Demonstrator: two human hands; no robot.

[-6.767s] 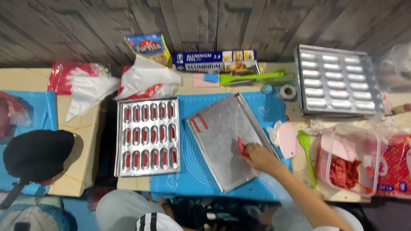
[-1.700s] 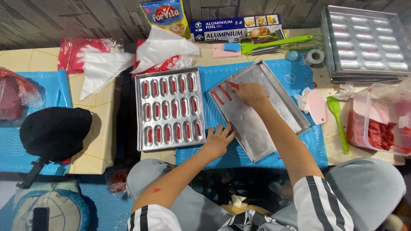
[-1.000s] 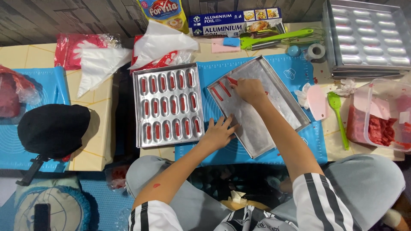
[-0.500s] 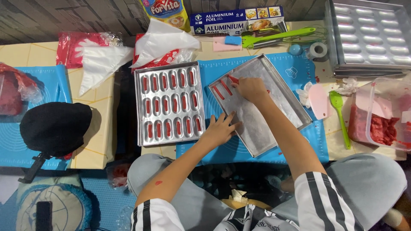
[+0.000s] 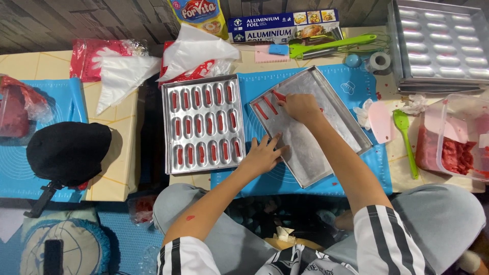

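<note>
My view drifted; right hand (image 5: 300,107) pinched a red strip (image 5: 279,95) onto the flat tray (image 5: 331,102), left hand (image 5: 264,155) spread, steadying it; careful parallel placement needed next.

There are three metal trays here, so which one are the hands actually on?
The flat foil-lined tray lying askew in the middle: both hands rest on it. The filled moulded tray sits beside it; the empty one is far right.
</note>
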